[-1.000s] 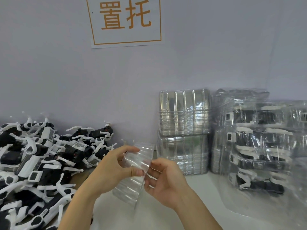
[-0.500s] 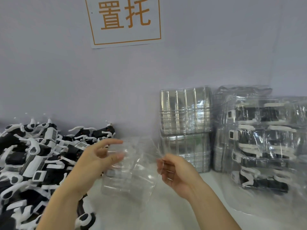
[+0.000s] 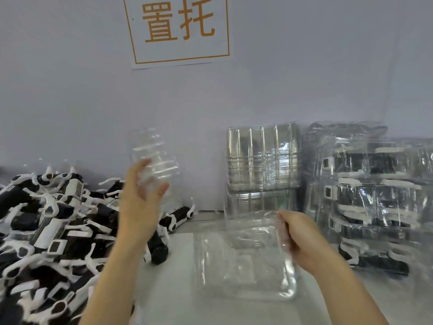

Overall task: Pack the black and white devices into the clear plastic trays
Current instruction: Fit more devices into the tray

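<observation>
Two clear trays, split: left hand (image 3: pixel 140 202) holds one tray (image 3: pixel 154 160) raised, fingers loosely round it, grip blurry; right hand (image 3: pixel 297 238) pinches the flat tray (image 3: pixel 243 263) on the desk (image 3: pixel 168 289). Device pile (image 3: pixel 46 221) lies left, nearest the left hand.

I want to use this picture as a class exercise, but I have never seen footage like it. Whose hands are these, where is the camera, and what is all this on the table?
The camera sits on a person's head, looking forward and down, so both hands are the wearer's own. The left hand holds up one clear plastic tray. The right hand holds the edge of another clear tray down at the white table. Left lies a pile of black and white devices. Against the wall stand stacked empty trays, and at right a bag of packed trays.
</observation>
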`<state>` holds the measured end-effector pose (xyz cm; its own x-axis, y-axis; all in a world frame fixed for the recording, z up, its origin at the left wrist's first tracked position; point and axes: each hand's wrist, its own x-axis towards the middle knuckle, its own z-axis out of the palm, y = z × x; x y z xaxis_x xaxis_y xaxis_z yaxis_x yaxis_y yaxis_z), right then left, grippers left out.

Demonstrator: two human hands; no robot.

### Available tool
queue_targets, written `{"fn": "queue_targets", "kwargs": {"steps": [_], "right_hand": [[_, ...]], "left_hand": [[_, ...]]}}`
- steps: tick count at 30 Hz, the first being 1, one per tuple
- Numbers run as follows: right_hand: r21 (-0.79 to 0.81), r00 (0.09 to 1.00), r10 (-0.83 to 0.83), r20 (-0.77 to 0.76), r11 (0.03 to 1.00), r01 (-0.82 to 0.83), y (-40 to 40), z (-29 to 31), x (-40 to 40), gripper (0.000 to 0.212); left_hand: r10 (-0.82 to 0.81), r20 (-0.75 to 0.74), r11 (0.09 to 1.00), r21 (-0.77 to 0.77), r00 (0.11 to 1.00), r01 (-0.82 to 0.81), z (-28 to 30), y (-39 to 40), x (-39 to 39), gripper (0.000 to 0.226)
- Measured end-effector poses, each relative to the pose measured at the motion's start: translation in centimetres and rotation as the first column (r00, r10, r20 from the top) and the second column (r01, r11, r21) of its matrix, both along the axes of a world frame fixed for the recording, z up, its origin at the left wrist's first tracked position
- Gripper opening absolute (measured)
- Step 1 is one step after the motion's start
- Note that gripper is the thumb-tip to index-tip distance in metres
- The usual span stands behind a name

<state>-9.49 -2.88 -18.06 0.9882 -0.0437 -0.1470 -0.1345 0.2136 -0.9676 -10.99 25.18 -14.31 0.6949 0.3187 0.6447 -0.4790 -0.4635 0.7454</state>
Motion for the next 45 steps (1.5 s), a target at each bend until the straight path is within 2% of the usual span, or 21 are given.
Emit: {"fn": "queue_targets", "kwargs": {"steps": [2, 4, 5, 7, 8, 9, 10, 12, 14, 17, 20, 22, 23, 24, 26, 29, 33, 35, 38, 41, 45], "right_hand": [[-0.008, 0.999, 0.04, 0.004, 0.999, -0.04, -1.3, 0.0, 0.0, 0.031], [-0.025, 0.994, 0.106, 0.013, 0.994, -0.106, -2.1, -0.1, 0.1, 0.028], [-0.014, 0.991, 0.132, 0.016, 0.991, -0.132, -2.3, -0.2, 0.2, 0.03], [0.045, 0.985, 0.17, 0.024, 0.984, -0.171, -2.3, -0.1, 0.2, 0.035], [0.086, 0.982, 0.184, 0.036, 0.979, -0.187, -2.1, 0.0, 0.1, 0.036], [0.131, 0.981, 0.187, 0.051, 0.972, -0.193, -1.9, 0.1, -0.1, 0.035], [0.172, 0.981, 0.184, 0.063, 0.966, -0.192, -1.6, 0.2, -0.4, 0.033], [0.217, 0.988, 0.131, 0.086, 0.965, -0.147, -1.3, 0.3, -0.7, 0.032], [0.221, 0.993, 0.035, 0.112, 0.973, -0.059, -1.0, 0.0, -0.6, 0.024], [0.267, 0.997, -0.009, 0.079, 0.963, -0.013, -0.4, -0.5, -0.2, 0.022], [0.383, 0.997, 0.063, 0.05, 0.92, -0.077, 0.4, -0.8, -0.5, 0.015], [0.298, 0.999, 0.022, 0.031, 0.954, -0.03, 0.6, -1.3, -0.4, 0.027], [0.252, 1.0, -0.007, 0.029, 0.968, 0.0, 0.7, -1.5, -0.3, 0.029], [0.219, 0.999, -0.037, 0.03, 0.975, 0.03, 0.7, -1.6, -0.1, 0.026], [0.122, 0.984, -0.169, 0.057, 0.979, 0.161, 0.9, -1.6, 0.3, 0.02], [-0.123, 0.892, -0.369, 0.262, 0.904, 0.41, 1.3, -0.3, 0.4, 0.025], [-0.216, 0.762, -0.272, 0.587, 0.855, 0.471, 4.2, 4.5, -2.4, 0.017], [-0.258, 0.745, -0.112, 0.658, 0.896, 0.362, 6.5, 6.0, -3.9, 0.015], [-0.45, 0.755, 0.116, 0.646, 0.856, 0.254, 9.3, 5.5, -4.9, 0.041], [-0.516, 0.739, 0.135, 0.659, 0.797, 0.314, 9.9, 4.2, -4.4, 0.043], [-0.476, 0.75, 0.119, 0.651, 0.833, 0.281, 9.2, 3.3, -3.5, 0.043]], "left_hand": [[-0.087, -0.202, 0.984, 0.135, 0.975, 0.116, -1.9, -1.5, 1.5, 0.074], [-0.162, -0.323, 0.964, 0.149, 0.932, 0.219, -3.4, -2.2, 2.4, 0.076], [-0.145, -0.331, 0.969, 0.141, 0.933, 0.201, -3.7, -2.5, 2.6, 0.07], [0.016, -0.292, 0.983, 0.181, 0.956, 0.039, -3.7, -2.6, 2.7, 0.031], [0.046, -0.309, 0.986, 0.164, 0.95, 0.005, -3.4, -2.6, 2.6, 0.015], [-0.022, -0.361, 0.994, 0.094, 0.932, 0.06, -3.1, -2.2, 2.4, 0.021], [-0.167, -0.45, 0.985, -0.038, 0.877, 0.168, -2.8, -1.9, 2.1, 0.031], [-0.49, -0.531, 0.871, -0.327, 0.691, 0.366, -2.3, -1.4, 0.8, 0.037], [-0.693, -0.448, 0.716, -0.52, 0.565, 0.466, -2.6, -0.3, -0.4, 0.025], [-0.833, -0.277, 0.524, -0.672, 0.48, 0.522, -2.8, 0.4, -1.4, 0.015], [-0.88, -0.194, 0.428, -0.721, 0.434, 0.545, -2.0, -0.3, -2.3, 0.021], [-0.872, -0.162, 0.417, -0.739, 0.461, 0.53, -1.3, -0.9, -2.6, 0.029], [-0.853, -0.149, 0.426, -0.752, 0.501, 0.503, -0.8, -1.2, -2.7, 0.024], [-0.825, -0.135, 0.441, -0.762, 0.549, 0.475, -0.4, -1.5, -2.8, 0.016], [-0.746, -0.138, 0.494, -0.77, 0.651, 0.403, 0.5, -2.1, -2.8, 0.016], [-0.629, -0.101, 0.529, -0.782, 0.771, 0.329, 1.6, -2.3, -2.7, 0.031], [-0.495, 0.009, 0.602, -0.718, 0.869, 0.35, 2.4, -3.2, -2.6, 0.018], [-0.473, 0.052, 0.606, -0.706, 0.879, 0.368, 2.2, -4.5, -2.7, 0.017], [-0.534, 0.083, 0.526, -0.747, 0.841, 0.408, 1.4, -6.7, -2.7, 0.014], [-0.591, 0.092, 0.422, -0.812, 0.801, 0.404, 0.6, -7.6, -2.6, 0.019], [-0.63, 0.088, 0.389, -0.824, 0.771, 0.412, -0.1, -7.5, -2.3, 0.022]]}}
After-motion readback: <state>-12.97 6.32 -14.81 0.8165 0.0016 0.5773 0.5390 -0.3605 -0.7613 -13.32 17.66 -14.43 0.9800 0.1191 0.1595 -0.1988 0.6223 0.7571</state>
